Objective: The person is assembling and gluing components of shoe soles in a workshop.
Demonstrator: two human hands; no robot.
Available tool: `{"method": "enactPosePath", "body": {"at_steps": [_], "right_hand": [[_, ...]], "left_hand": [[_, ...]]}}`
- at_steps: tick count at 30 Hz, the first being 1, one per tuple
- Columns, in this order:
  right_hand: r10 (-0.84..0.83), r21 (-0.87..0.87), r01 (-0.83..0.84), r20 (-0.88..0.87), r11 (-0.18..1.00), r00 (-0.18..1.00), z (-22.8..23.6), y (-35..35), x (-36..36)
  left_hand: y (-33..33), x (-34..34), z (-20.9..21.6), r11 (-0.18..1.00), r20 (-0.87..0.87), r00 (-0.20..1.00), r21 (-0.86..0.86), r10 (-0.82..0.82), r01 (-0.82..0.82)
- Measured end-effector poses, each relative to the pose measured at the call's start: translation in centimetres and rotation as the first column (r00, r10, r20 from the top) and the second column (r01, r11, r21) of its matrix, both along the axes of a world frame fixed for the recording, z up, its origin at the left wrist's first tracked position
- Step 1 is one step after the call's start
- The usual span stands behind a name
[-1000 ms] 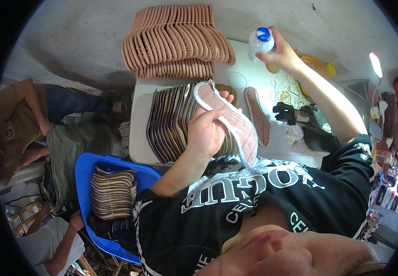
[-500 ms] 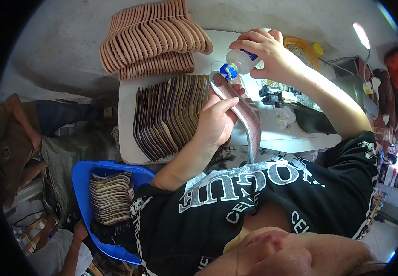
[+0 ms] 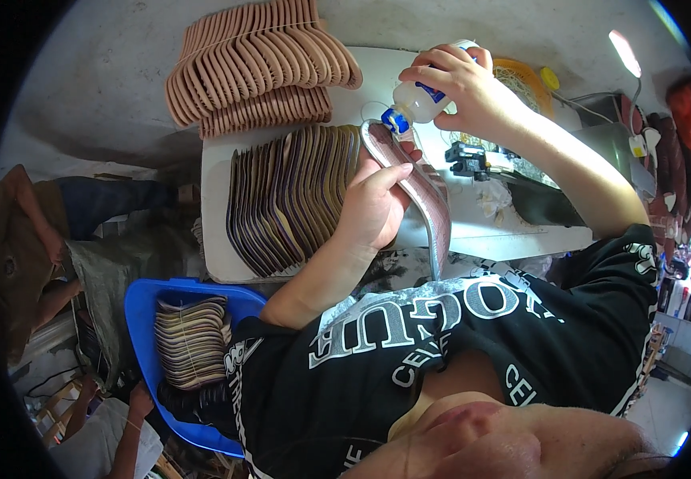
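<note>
Your left hand (image 3: 376, 205) grasped one insole (image 3: 435, 215), seemingly unfinished | right hand (image 3: 467, 84) gripped tilted bottle (image 3: 417, 102) over it | insole row (image 3: 288, 191) sat unheld left of both

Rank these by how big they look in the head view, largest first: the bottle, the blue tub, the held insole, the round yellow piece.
1. Blue tub
2. Held insole
3. Bottle, partly covered
4. Round yellow piece

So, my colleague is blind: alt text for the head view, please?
A person's right hand holds a tilted bottle, blue cap at one end of an insole in the left hand. More insoles stand packed on a white table at left.
</note>
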State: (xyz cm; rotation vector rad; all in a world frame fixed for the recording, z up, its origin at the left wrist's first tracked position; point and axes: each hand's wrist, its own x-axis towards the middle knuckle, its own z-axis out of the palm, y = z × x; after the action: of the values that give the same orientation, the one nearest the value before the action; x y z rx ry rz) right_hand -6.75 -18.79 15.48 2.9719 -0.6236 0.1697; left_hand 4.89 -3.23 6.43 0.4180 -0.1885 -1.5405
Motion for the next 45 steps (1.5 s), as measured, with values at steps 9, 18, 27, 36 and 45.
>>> {"method": "enactPosePath", "body": {"at_steps": [9, 18, 27, 36, 45], "right_hand": [[-0.008, -0.017, 0.009, 0.002, 1.0, 1.0, -0.5, -0.4, -0.2], [-0.08, 0.288, 0.063, 0.046, 0.956, 0.996, -0.3, -1.2, -0.1], [-0.507, 0.749, 0.366, -0.048, 0.552, 0.861, -8.2, -11.1, -0.6], [-0.805, 0.671, 0.627, -0.076, 0.395, 0.589, -9.6, -13.6, 1.1], [-0.532, 0.937, 0.304, -0.171, 0.172, 0.83, -0.8, 5.4, -0.6]], "left_hand": [[-0.5, 0.0, -0.1, 1.0, -0.016, 1.0, 0.01, -0.023, 0.023], [-0.6, 0.3, -0.7, 0.999, -0.006, 1.0, 0.035, -0.024, 0.024], [-1.2, 0.7, -1.4, 0.992, -0.206, 0.975, 0.07, -0.085, 0.101], [-1.3, -0.1, -0.8, 0.995, -0.114, 0.993, 0.096, 0.007, 0.004], [-0.4, -1.9, 1.3, 0.993, -0.063, 0.992, -0.037, -0.111, 0.108]]}}
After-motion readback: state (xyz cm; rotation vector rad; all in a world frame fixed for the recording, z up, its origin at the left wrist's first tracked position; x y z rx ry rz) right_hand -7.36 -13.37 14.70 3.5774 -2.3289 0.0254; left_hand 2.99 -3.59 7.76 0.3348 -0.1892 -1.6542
